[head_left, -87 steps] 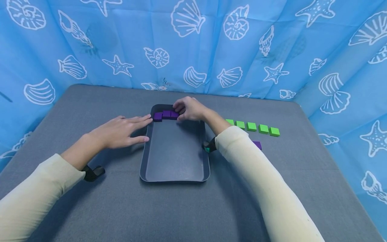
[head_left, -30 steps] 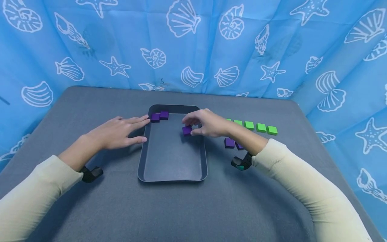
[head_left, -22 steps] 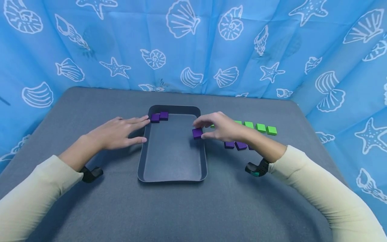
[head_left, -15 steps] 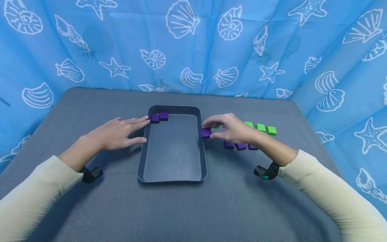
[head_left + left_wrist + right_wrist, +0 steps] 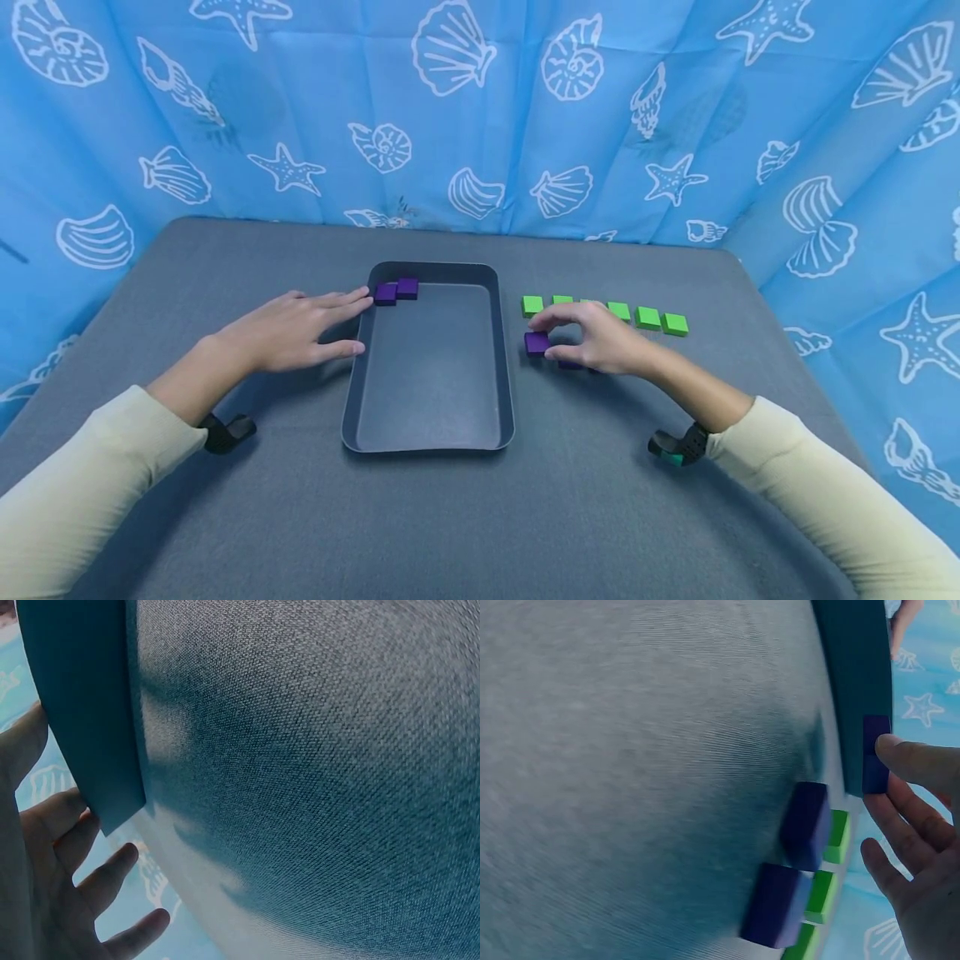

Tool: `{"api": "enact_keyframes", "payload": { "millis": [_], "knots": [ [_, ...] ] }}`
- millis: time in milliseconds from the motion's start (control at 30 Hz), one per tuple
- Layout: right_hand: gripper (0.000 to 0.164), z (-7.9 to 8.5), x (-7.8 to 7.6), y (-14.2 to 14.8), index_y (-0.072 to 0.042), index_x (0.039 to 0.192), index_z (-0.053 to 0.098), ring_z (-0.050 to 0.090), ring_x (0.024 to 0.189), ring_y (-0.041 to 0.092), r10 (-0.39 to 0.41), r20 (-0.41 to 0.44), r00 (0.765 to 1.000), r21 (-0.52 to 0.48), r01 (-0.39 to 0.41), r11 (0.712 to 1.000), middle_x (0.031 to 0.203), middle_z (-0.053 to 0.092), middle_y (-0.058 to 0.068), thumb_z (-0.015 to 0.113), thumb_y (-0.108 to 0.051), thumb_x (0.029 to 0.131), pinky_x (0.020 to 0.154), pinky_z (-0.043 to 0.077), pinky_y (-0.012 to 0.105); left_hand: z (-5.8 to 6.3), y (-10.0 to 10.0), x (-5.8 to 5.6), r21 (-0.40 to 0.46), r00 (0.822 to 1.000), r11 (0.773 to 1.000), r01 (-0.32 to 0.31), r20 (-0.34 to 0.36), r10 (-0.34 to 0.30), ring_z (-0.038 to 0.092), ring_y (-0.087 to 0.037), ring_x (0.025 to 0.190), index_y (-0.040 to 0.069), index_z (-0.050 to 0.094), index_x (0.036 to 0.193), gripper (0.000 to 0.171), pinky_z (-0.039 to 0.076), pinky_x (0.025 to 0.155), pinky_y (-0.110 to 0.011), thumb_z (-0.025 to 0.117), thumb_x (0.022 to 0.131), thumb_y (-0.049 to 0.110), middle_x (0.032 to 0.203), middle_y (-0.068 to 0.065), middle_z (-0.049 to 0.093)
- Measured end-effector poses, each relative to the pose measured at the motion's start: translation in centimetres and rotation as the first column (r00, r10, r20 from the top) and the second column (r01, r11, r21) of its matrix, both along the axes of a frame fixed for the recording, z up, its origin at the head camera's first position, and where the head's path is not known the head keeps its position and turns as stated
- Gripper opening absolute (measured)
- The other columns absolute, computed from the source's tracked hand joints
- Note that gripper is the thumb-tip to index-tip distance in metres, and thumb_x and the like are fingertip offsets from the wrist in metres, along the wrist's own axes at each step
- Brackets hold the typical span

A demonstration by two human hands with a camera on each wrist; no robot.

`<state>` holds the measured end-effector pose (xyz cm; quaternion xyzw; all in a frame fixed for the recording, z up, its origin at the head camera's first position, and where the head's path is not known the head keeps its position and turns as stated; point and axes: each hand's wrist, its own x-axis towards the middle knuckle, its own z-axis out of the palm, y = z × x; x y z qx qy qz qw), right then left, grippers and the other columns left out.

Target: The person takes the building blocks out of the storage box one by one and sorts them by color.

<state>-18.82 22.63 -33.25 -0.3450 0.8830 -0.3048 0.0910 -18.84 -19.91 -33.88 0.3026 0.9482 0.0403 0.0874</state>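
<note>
My right hand [image 5: 600, 337] pinches a purple block [image 5: 536, 343] between thumb and fingers, just right of the dark baking tray [image 5: 506, 392]. In the right wrist view the held block [image 5: 875, 757] shows in front of the tray wall [image 5: 859, 682]. Two more purple blocks [image 5: 805, 825] stand close by on the table; in the head view my hand largely hides them. My left hand [image 5: 296, 329] has its fingers straight, with the fingertips at the tray's left rim. Inside the tray's far left corner lie two purple blocks [image 5: 386, 294], side by side.
Several green blocks [image 5: 648, 317] form a row on the grey table [image 5: 450, 525], behind my right hand, which partly covers one. A blue curtain [image 5: 322, 100] with white shells hangs beyond the table's far edge.
My right hand has lifted one purple block out of the tray's far row and carried it right, over the rim, to beside the tray. The left hand stays at the rim.
</note>
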Motion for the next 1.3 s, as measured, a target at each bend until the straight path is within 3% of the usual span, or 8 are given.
{"api": "enact_keyframes", "payload": {
  "millis": [233,500,733,1000,1300],
  "knots": [
    [0.043,-1.3,0.3,0.2,-0.003,0.124,0.065,0.061,0.114,0.027,-0.011,0.038,0.999,0.003,0.011,1.000,0.120,0.067,0.009,0.079,-0.003,0.083,0.102,0.046,0.052,0.0,-0.1,0.0,-0.006,1.000,1.000,-0.001,0.004,0.001,0.040,-0.040,0.140,0.011,0.029,0.157,0.078,0.028,0.108,-0.071,0.049,0.099,0.059,0.162,-0.014,0.027],
    [0.044,-2.2,0.4,0.6,-0.005,0.123,0.066,0.062,0.113,0.028,0.003,-0.035,0.999,0.042,-0.001,0.999,0.121,0.067,0.011,0.080,-0.004,0.081,0.097,0.050,0.051,-0.1,-0.1,0.0,0.002,1.000,1.000,0.003,0.004,-0.003,0.039,-0.040,0.140,0.011,0.030,0.157,0.078,0.028,0.107,-0.071,0.049,0.099,0.058,0.162,-0.014,0.027],
    [0.045,-2.3,0.2,0.6,-0.004,0.123,0.066,0.062,0.111,0.028,0.011,-0.042,0.999,0.046,-0.009,0.999,0.120,0.067,0.011,0.081,-0.004,0.080,0.096,0.051,0.050,-0.1,-0.2,0.0,0.003,1.000,1.000,0.009,0.005,-0.009,0.039,-0.040,0.140,0.011,0.029,0.157,0.078,0.027,0.107,-0.071,0.049,0.099,0.058,0.162,-0.014,0.026],
    [0.052,-1.0,-0.6,0.2,-0.003,0.129,0.062,0.063,0.113,0.026,-0.001,0.031,1.000,0.041,-0.001,0.999,0.122,0.067,0.010,0.082,-0.009,0.082,0.099,0.048,0.051,0.1,-0.1,0.1,0.008,1.000,1.000,0.008,-0.001,-0.008,0.039,-0.040,0.140,0.011,0.030,0.157,0.077,0.028,0.107,-0.071,0.049,0.099,0.058,0.162,-0.013,0.028],
    [0.050,1.3,-2.8,-2.0,0.000,0.132,0.060,0.064,0.114,0.027,-0.009,-0.020,1.000,-0.039,0.008,0.999,0.127,0.065,0.018,0.078,-0.012,0.087,0.100,0.049,0.050,0.1,-0.1,0.0,-0.017,1.000,1.000,0.007,0.002,-0.007,0.039,-0.041,0.140,0.011,0.029,0.157,0.079,0.028,0.108,-0.071,0.048,0.098,0.060,0.162,-0.014,0.027]
  ]
}}
